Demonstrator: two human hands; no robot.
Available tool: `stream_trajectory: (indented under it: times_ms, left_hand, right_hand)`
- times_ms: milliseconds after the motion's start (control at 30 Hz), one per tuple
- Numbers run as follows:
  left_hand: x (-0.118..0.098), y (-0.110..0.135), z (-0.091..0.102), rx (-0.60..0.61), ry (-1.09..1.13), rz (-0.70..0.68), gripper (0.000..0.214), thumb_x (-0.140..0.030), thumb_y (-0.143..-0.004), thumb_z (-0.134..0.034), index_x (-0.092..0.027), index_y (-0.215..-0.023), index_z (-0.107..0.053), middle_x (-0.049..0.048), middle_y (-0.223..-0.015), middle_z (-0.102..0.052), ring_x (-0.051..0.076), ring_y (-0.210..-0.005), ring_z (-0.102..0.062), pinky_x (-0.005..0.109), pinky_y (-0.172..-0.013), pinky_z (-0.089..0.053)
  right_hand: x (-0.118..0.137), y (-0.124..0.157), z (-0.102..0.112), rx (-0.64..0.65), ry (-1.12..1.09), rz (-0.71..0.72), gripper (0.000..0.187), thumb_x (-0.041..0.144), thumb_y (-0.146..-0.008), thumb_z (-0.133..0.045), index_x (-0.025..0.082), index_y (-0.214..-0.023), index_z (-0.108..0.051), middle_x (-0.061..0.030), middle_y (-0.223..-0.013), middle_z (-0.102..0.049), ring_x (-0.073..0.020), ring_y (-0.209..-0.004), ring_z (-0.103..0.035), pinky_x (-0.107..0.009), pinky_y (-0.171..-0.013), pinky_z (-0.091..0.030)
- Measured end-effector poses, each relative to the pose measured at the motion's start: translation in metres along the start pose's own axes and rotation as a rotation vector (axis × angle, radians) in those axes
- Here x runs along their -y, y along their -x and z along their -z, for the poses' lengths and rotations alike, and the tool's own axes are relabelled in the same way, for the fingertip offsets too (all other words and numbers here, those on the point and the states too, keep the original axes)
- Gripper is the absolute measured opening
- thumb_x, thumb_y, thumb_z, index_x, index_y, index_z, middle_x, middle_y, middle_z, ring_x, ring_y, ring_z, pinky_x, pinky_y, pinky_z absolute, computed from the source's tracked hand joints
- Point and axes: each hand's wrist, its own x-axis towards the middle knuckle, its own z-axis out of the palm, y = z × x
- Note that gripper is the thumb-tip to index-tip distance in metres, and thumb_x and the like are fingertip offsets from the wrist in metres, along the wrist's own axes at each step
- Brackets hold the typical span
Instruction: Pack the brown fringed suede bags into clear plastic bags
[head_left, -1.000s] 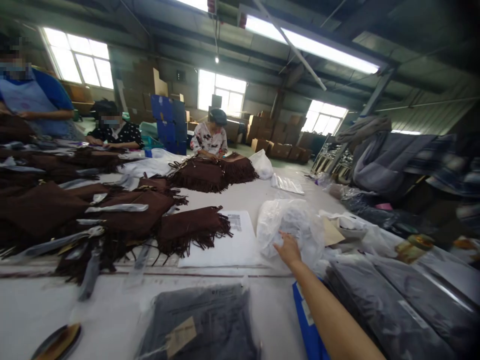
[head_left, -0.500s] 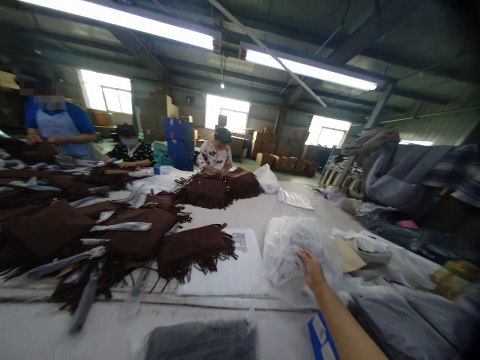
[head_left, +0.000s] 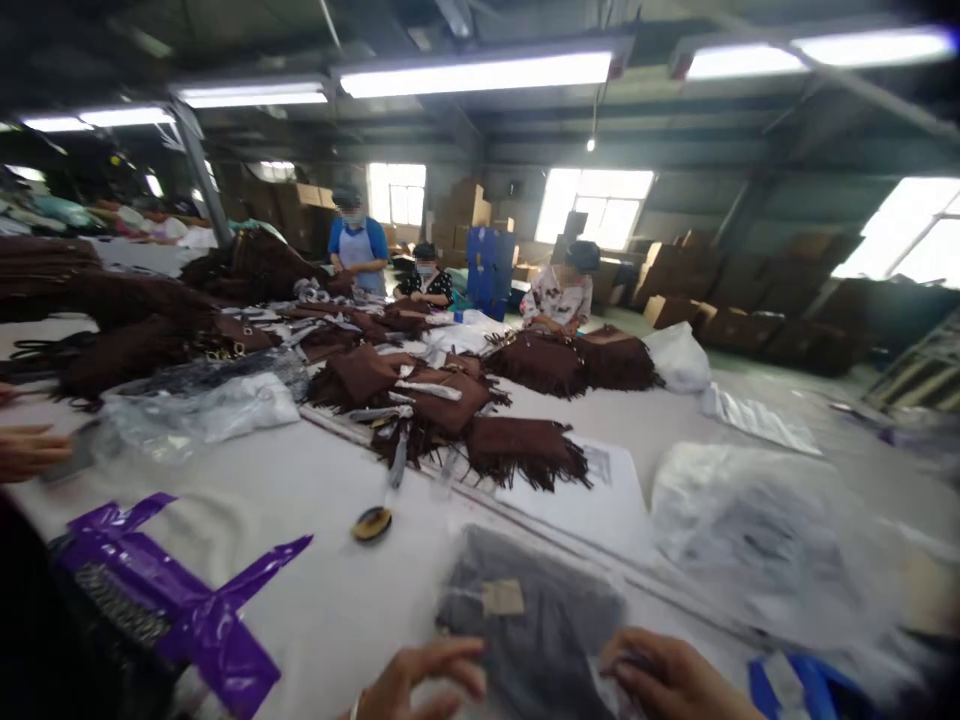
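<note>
A dark grey, flat item point(head_left: 540, 640), seemingly in clear plastic wrapping, lies on the white table before me. It carries a small beige square point(head_left: 502, 597). Over its near left side is my left hand point(head_left: 431, 682), blurred, with fingers apart and nothing visible in them. My right hand point(head_left: 667, 672) is at its right edge, fingers closed; a small dark thing shows between them, too blurred to name. Beyond my right hand sits a crumpled clear plastic bag point(head_left: 757, 540) with pale contents.
Brown fringed bags point(head_left: 525, 445) are heaped mid-table. At the left lie a purple plastic package point(head_left: 187, 610) and a clear plastic bag point(head_left: 202, 415). Another person's hand point(head_left: 34, 452) reaches in there. Several co-workers are across the table. A blue object point(head_left: 806, 690) is at lower right.
My right hand has left the clear plastic bag and come back to the grey item. My left hand has come into view. The camera has turned left.
</note>
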Motion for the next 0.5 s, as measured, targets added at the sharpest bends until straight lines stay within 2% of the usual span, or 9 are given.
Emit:
stream_trajectory:
  times_ms: [33, 67, 133, 167, 233, 267, 333, 400, 500]
  left_hand:
    - [-0.003, -0.007, -0.001, 0.02, 0.1, 0.012, 0.043, -0.042, -0.098, -0.027, -0.025, -0.136, -0.037, 0.0062, -0.102, -0.066, 0.019, -0.101, -0.061, 0.038, -0.093, -0.05]
    - [-0.005, -0.016, -0.003, 0.041, 0.282, 0.034, 0.048, -0.045, -0.096, -0.032, -0.022, -0.138, -0.036, 0.0085, -0.108, -0.065, 0.022, -0.108, -0.058, 0.041, -0.099, -0.044]
    - [-0.012, -0.033, -0.011, 0.163, 0.508, 0.022, 0.064, -0.05, -0.087, -0.052, -0.02, -0.14, -0.033, 0.0098, -0.122, -0.059, 0.024, -0.115, -0.053, 0.042, -0.104, -0.038]
    - [-0.015, -0.04, -0.018, 0.222, 0.582, 0.046, 0.067, -0.049, -0.082, -0.06, -0.02, -0.138, -0.038, 0.0097, -0.121, -0.059, 0.024, -0.111, -0.055, 0.04, -0.101, -0.04]
    - [-0.02, -0.046, -0.035, 0.3, 0.653, 0.147, 0.055, -0.046, -0.077, -0.066, -0.016, -0.122, -0.055, 0.0078, -0.105, -0.066, 0.021, -0.093, -0.061, 0.032, -0.086, -0.048]
    - [-0.022, -0.046, -0.044, 0.303, 0.673, 0.223, 0.044, -0.045, -0.078, -0.065, -0.013, -0.109, -0.063, 0.0061, -0.091, -0.068, 0.018, -0.081, -0.062, 0.028, -0.076, -0.05]
    - [-0.022, -0.038, -0.063, 0.236, 0.704, 0.373, 0.035, -0.044, -0.08, -0.063, -0.01, -0.087, -0.067, 0.0024, -0.069, -0.064, 0.013, -0.062, -0.057, 0.022, -0.06, -0.047]
    - [-0.022, -0.029, -0.08, 0.142, 0.724, 0.469, 0.034, -0.044, -0.08, -0.062, -0.01, -0.08, -0.064, 0.0, -0.062, -0.059, 0.011, -0.055, -0.053, 0.02, -0.054, -0.043]
    - [-0.021, -0.018, -0.094, 0.121, 0.64, 0.462, 0.031, -0.042, -0.082, -0.06, -0.011, -0.08, -0.063, -0.0015, -0.059, -0.058, 0.01, -0.054, -0.053, 0.02, -0.056, -0.043]
  right_hand:
    - [0.017, 0.006, -0.026, 0.057, 0.02, -0.016, 0.027, 0.045, -0.081, -0.058, 0.021, -0.086, -0.068, -0.002, -0.074, -0.064, -0.0157, -0.07, -0.058, -0.026, -0.067, -0.047]
    - [0.032, 0.01, -0.047, 0.095, -0.023, -0.036, 0.025, 0.042, -0.082, -0.057, 0.021, -0.089, -0.068, -0.0006, -0.074, -0.063, -0.014, -0.068, -0.057, -0.024, -0.065, -0.046]
    - [0.052, 0.013, -0.071, 0.14, -0.18, -0.088, 0.025, 0.041, -0.081, -0.059, 0.019, -0.088, -0.067, 0.0015, -0.067, -0.06, -0.0118, -0.058, -0.054, -0.023, -0.057, -0.046]
    - [0.055, 0.013, -0.076, 0.114, -0.226, -0.088, 0.025, 0.041, -0.08, -0.06, 0.018, -0.087, -0.067, 0.0014, -0.068, -0.06, -0.0115, -0.057, -0.054, -0.023, -0.055, -0.045]
    - [0.052, 0.014, -0.078, -0.019, -0.212, -0.061, 0.024, 0.039, -0.078, -0.063, 0.017, -0.087, -0.067, 0.0004, -0.073, -0.063, -0.0122, -0.061, -0.055, -0.023, -0.058, -0.046]
    - [0.046, 0.015, -0.077, -0.113, -0.192, -0.046, 0.025, 0.038, -0.077, -0.064, 0.017, -0.091, -0.067, 0.0, -0.077, -0.065, -0.0127, -0.065, -0.056, -0.024, -0.06, -0.046]
    - [0.03, 0.018, -0.079, -0.285, -0.241, -0.035, 0.034, 0.038, -0.077, -0.066, 0.02, -0.105, -0.063, -0.0001, -0.084, -0.066, -0.0141, -0.075, -0.058, -0.025, -0.069, -0.047]
    - [0.01, 0.019, -0.091, -0.41, -0.457, -0.045, 0.044, 0.04, -0.075, -0.068, 0.021, -0.114, -0.059, -0.0008, -0.09, -0.067, -0.0157, -0.084, -0.06, -0.028, -0.08, -0.047]
    - [-0.016, 0.017, -0.117, -0.64, -0.825, -0.058, 0.039, 0.043, -0.071, -0.072, 0.02, -0.101, -0.063, -0.0005, -0.087, -0.066, -0.0151, -0.083, -0.06, -0.028, -0.082, -0.048]
